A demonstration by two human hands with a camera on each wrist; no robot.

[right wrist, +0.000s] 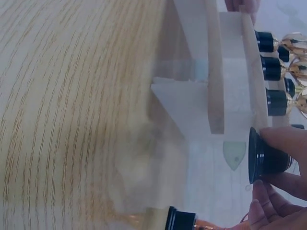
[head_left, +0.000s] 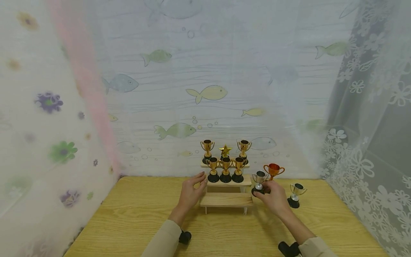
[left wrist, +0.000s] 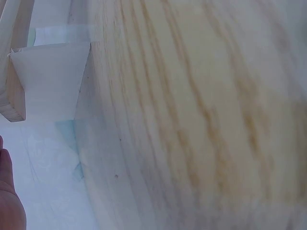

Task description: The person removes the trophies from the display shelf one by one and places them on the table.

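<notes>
My right hand (head_left: 276, 197) pinches a silver trophy cup (head_left: 259, 176) by its black base (right wrist: 269, 155), holding it upright just right of a wooden three-step stand (head_left: 226, 200). At the stand's left side my left hand (head_left: 191, 192) has its fingers extended by the end of the middle step; whether they touch it I cannot tell. Three gold trophy cups (head_left: 226, 165) line that middle step. On the top step, a gold star trophy (head_left: 225, 150) is between two gold cups (head_left: 244, 146). An orange-bronze trophy cup (head_left: 274, 169) appears behind my right hand, its lower part hidden.
Another silver trophy cup (head_left: 298, 189) stands on the wood-grain table (head_left: 144, 203), right of my right hand. Behind the table hangs a fish-print curtain (head_left: 205, 114), with a flowered lace curtain (head_left: 363, 160) at the right. Black wrist devices (head_left: 185, 237) are by both sleeves.
</notes>
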